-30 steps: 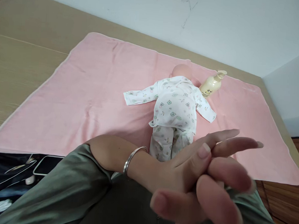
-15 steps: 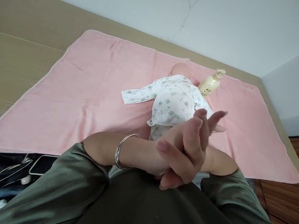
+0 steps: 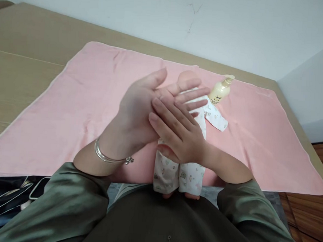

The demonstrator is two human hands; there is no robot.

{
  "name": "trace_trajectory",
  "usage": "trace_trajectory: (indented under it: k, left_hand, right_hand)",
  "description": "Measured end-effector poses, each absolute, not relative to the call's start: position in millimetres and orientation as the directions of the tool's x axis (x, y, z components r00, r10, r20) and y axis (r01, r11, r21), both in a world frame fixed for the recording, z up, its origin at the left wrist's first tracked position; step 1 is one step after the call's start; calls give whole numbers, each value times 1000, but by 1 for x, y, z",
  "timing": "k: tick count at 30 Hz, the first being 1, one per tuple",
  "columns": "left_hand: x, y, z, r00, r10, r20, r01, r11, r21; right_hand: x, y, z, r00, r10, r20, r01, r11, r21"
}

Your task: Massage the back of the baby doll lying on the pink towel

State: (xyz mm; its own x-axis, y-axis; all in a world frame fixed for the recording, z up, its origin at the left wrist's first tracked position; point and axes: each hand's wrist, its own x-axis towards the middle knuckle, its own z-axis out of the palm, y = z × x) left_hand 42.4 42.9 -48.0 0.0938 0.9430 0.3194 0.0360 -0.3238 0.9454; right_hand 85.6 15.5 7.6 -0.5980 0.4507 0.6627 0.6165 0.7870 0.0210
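Note:
My left hand [image 3: 143, 105] is raised with its palm up and fingers spread, silver bangles at the wrist. Across its palm lies my right hand [image 3: 181, 131], palm down, fingers stretched out. The two hands touch, and I see nothing held in either. Beneath them a baby doll [image 3: 192, 177] in white printed clothes lies on a pink blanket [image 3: 96, 113], its head away from me and its feet at the near edge. My hands hide most of its torso. Beside the doll's head and shoulder stands a cream-coloured pump bottle [image 3: 220, 91].
The blanket covers much of a wooden table [image 3: 26, 54], which meets a white wall [image 3: 146, 18] at the back. At the lower left, a phone [image 3: 38, 188] lies among dark items below the table edge. Wooden drawers [image 3: 310, 196] stand at the lower right.
My hands were clasped close to my body with fingers bent. They have moved up and forward over the doll, and now lie open, one against the other.

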Motion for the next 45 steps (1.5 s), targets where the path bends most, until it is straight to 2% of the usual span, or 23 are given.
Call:
trace_trajectory:
  k: [2,5,11,15,19,22,25,29,31,36,39,42,45]
  left_hand:
    - [21,77,-43,73,940,332,44,-336,941]
    - [1,124,-30,27,937,349,48,-350,936]
    - [3,161,-21,-4,941,338,-23,-338,941]
    - [11,164,-45,10,956,293,106,-293,950]
    - [10,160,-72,61,913,404,303,-402,864]
    - [5,158,-85,68,901,428,391,-418,820]
    - [2,159,-92,87,902,422,415,-418,808]
    - [0,162,-97,124,892,435,396,-447,802]
    - [0,163,-97,131,887,443,393,-457,798]
    - [2,163,-98,139,881,453,421,-466,778]
    - [3,161,-98,134,880,455,425,-466,776]
    - [3,161,-98,120,879,460,427,-465,776]
    - [3,163,-98,137,875,465,439,-474,763]
  right_hand:
    - [91,26,11,-596,489,637,634,774,0]
    - [102,43,13,-561,615,554,699,710,-80]
    - [122,86,-11,-380,872,310,864,454,-216]
    - [126,110,-32,-369,904,215,871,417,-261]
    - [133,124,-41,-350,923,162,873,384,-300]
    - [136,126,-45,-234,965,117,917,259,-304]
    - [127,115,-49,-88,985,146,959,124,-257]
    - [113,101,-51,-234,950,209,943,274,-190]
    - [115,104,-49,-294,938,186,920,330,-212]
    - [132,123,-47,-139,981,133,927,176,-331]
    - [126,115,-49,-29,986,166,955,76,-286]
    - [112,98,-51,-87,976,200,970,129,-204]
    - [108,95,-49,-225,959,174,947,257,-193]
